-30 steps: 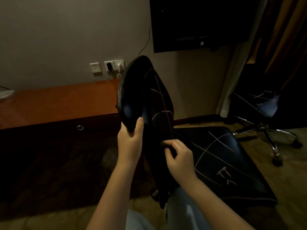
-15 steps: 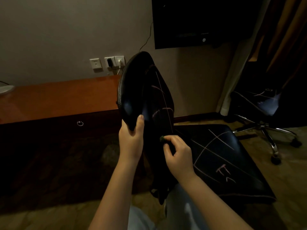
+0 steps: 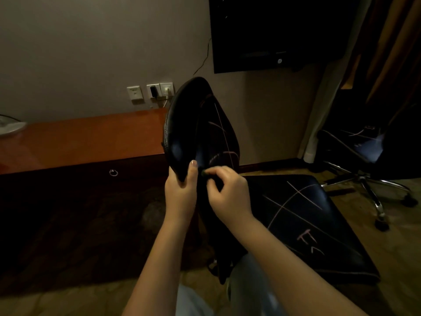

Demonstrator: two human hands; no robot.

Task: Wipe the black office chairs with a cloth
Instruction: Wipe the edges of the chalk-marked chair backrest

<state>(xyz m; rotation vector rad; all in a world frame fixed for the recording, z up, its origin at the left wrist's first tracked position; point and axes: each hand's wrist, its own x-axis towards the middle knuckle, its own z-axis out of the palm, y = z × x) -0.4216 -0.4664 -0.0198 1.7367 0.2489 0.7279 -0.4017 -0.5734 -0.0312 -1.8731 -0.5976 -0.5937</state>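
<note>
Glossy leather-like chair back (image 3: 182,137) (stitched edge), polished wooden desk (image 3: 79,142).

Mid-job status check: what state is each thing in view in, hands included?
Backrest: pale lines on it.
Cloth: bunched into a small dark wad.
Left hand: grips the backrest's edge.
Right hand: pinches the cloth against the backrest.
Seat: pale lines and marks, unwiped.
Second chair: at right, untouched, marked too.
Drawer: closed.
Screen: dark.
Wall sockets: two have plugs in.
</note>
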